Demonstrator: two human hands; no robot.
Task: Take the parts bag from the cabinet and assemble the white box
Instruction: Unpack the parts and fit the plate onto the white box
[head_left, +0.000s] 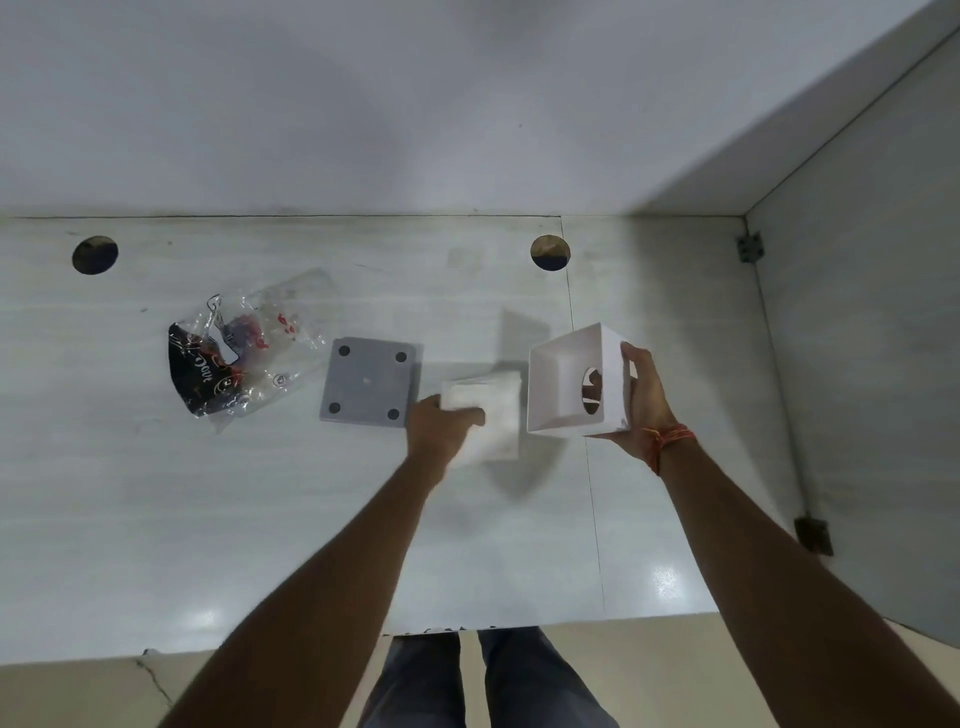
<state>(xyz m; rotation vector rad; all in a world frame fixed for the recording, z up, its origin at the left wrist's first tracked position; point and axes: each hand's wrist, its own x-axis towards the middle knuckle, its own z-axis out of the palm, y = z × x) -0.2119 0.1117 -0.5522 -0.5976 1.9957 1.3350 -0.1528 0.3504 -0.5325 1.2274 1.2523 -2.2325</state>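
Note:
My right hand (647, 400) holds the white box shell (569, 384) tilted above the desk, its open side facing left and an oval hole in one wall. My left hand (441, 423) grips a blurred white piece (493, 410), soft-looking, just left of the shell. A grey square plate (369, 382) with dark round feet at its corners lies flat on the desk left of my left hand. Further left lies the crumpled clear parts bag (244, 348) with black and red print.
The pale desk (260, 519) has two round cable holes (95, 254) (550, 252) near the back wall. A side panel (857, 364) with metal brackets closes the right. The desk's front edge runs above my legs.

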